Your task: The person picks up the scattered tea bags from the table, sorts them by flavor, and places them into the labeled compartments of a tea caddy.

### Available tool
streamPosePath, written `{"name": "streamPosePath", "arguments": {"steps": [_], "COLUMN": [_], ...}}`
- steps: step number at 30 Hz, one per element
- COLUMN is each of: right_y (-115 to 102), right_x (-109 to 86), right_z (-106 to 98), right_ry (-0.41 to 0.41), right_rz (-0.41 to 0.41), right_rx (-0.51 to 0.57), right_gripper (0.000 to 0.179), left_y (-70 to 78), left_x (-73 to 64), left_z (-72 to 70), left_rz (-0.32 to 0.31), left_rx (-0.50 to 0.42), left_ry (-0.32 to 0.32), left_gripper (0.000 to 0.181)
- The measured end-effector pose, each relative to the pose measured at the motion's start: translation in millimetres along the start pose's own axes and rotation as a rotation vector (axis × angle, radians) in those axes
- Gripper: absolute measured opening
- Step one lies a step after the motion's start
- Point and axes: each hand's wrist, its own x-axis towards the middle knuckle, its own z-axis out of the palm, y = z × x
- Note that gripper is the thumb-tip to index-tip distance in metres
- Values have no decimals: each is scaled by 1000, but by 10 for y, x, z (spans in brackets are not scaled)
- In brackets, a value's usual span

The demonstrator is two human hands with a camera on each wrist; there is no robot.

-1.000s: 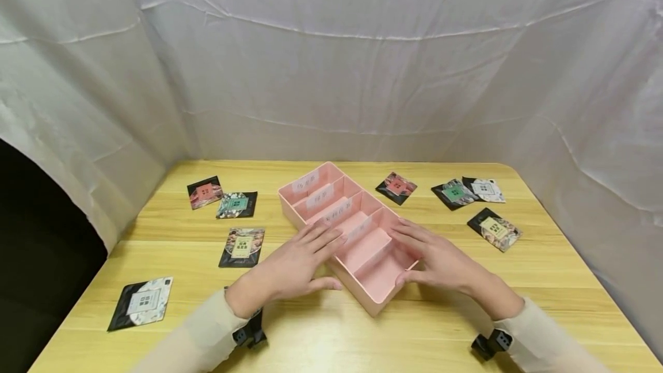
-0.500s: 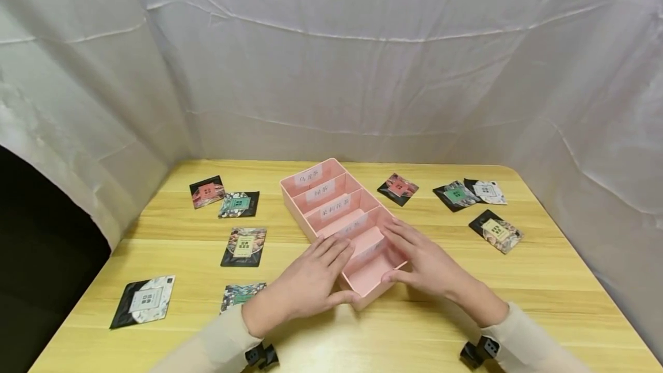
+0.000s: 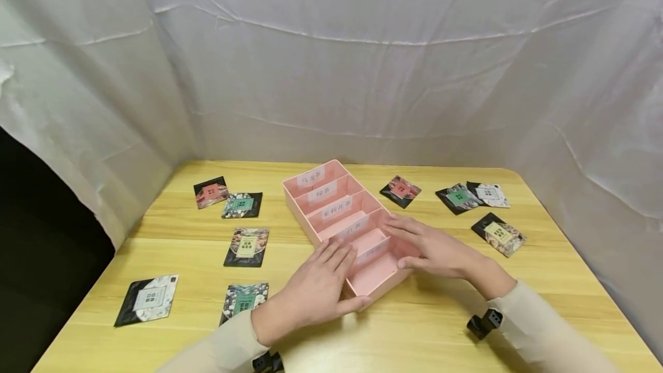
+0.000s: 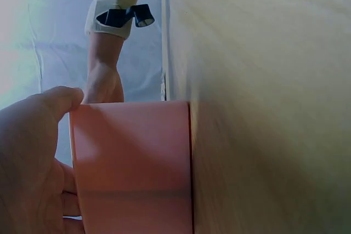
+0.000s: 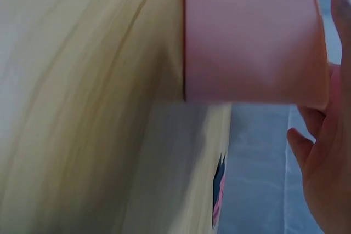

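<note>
A long pink divider box [image 3: 303, 214] lies slantwise on the wooden table. Its compartments bear white labels with Chinese characters. My left hand [image 3: 317, 285] rests on the box's near left side, fingers over the rim and thumb at the near corner. In the left wrist view that thumb touches the upper edge of the pink wall [image 4: 131, 152]. My right hand [image 3: 440, 249] lies along the opposite side near the same end, fingertips over the rim. Both hands' fingers look extended and relaxed. No sachet shows inside the compartments in sight.
Flat tea sachets lie on both sides: red [image 3: 211, 191], green [image 3: 242, 205], yellow [image 3: 246, 247], white [image 3: 147, 300] and green [image 3: 246, 299] at left; red [image 3: 400, 191], green [image 3: 458, 198], white [image 3: 489, 194] and yellow [image 3: 499, 234] at right. Pale cloth [image 3: 331, 73] hangs behind.
The box has turned slightly, its near end swinging left and farther from me, with both hands on it. My left hand has moved right, uncovering a green sachet beside the forearm.
</note>
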Motion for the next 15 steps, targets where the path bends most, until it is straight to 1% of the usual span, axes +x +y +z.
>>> {"name": "streamPosePath", "arguments": {"steps": [6, 15], "right_y": [72, 21], "right_x": [-67, -188], "right_z": [19, 51], "right_ry": [31, 54], "right_rz": [-105, -129], "right_rx": [-87, -128], "right_gripper": [76, 84], "left_y": [-28, -166], "left_x": [-44, -98], "left_z": [-9, -22], "left_rz": [-17, 15], "left_rx": [-41, -64], "left_ry": [-50, -98], "left_gripper": [94, 92]}}
